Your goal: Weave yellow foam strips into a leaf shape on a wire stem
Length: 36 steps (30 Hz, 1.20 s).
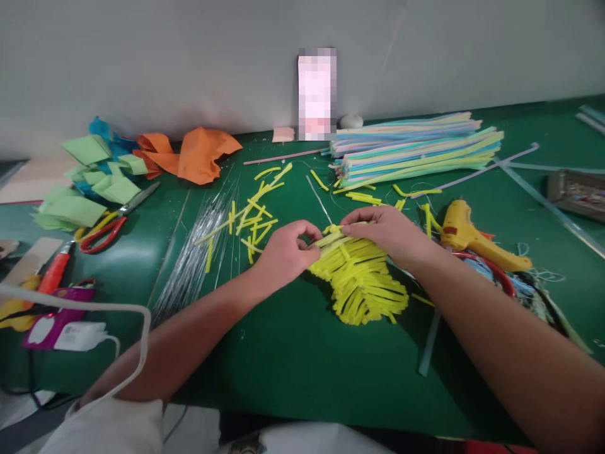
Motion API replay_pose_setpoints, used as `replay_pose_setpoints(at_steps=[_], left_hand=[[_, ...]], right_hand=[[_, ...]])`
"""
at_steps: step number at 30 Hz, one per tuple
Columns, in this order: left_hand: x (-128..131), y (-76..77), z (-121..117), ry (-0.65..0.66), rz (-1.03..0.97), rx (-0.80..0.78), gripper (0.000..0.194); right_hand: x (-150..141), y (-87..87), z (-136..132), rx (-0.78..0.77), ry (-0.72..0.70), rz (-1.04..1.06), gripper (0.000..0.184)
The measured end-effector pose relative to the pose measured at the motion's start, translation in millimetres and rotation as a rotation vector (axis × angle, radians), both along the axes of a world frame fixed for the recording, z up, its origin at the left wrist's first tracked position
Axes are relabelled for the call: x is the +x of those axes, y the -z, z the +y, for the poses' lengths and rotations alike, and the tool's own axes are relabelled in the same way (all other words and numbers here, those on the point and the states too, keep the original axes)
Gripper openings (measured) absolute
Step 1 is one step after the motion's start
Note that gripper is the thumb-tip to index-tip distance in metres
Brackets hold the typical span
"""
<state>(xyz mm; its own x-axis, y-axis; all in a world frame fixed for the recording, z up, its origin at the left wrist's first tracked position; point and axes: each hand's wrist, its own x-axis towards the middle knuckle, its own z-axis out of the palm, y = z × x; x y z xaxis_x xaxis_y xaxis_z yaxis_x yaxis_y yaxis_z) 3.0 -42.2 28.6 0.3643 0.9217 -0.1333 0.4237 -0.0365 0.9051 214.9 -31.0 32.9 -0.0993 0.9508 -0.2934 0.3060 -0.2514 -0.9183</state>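
Note:
My left hand [286,252] and my right hand [385,230] meet over a bundle of short yellow straw pieces [362,280] on the green table [293,353]. Both hands pinch the top end of the bundle, fingers curled on the strips. The bundle fans out toward me below the hands. Loose yellow pieces [255,217] lie scattered just beyond my left hand. A thin metal wire [317,197] runs away from the bundle's top.
A stack of long pastel straws [416,151] lies at the back right. A yellow glue gun [467,236] sits right of my right hand. Thin wires [198,252], red-handled scissors [111,227], green and orange paper [142,164] and a white charger cable [94,315] lie left.

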Motion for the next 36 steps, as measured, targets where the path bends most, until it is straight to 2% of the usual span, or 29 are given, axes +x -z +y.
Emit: replay_pose_setpoints(at_steps=[3,9,17,25,31,36], left_hand=[[0,-2.5,2,-0.009,-0.002,0.029,0.015],[-2,-5.2,10,0.026,-0.096,-0.178,0.021],[-3,-2.9,14,0.013,-0.179,-0.348,0.025],[-5,-1.1,16,0.072,-0.243,-0.376,0.020],[-3,-1.8,14,0.025,-0.281,-0.457,0.027],[-2,-2.9,12,0.094,-0.206,-0.403,0.023]], right_hand=[[0,-0.3,0,0.015,0.016,-0.015,0.024],[1,-0.2,0,0.013,-0.006,-0.006,0.024],[3,4.9,1,-0.001,-0.019,-0.005,0.025],[1,6.2,1,0.004,-0.020,-0.002,0.025],[0,5.6,1,0.059,-0.037,0.027,0.024],[-1,7.1,1,0.055,-0.041,0.044,0.024]])
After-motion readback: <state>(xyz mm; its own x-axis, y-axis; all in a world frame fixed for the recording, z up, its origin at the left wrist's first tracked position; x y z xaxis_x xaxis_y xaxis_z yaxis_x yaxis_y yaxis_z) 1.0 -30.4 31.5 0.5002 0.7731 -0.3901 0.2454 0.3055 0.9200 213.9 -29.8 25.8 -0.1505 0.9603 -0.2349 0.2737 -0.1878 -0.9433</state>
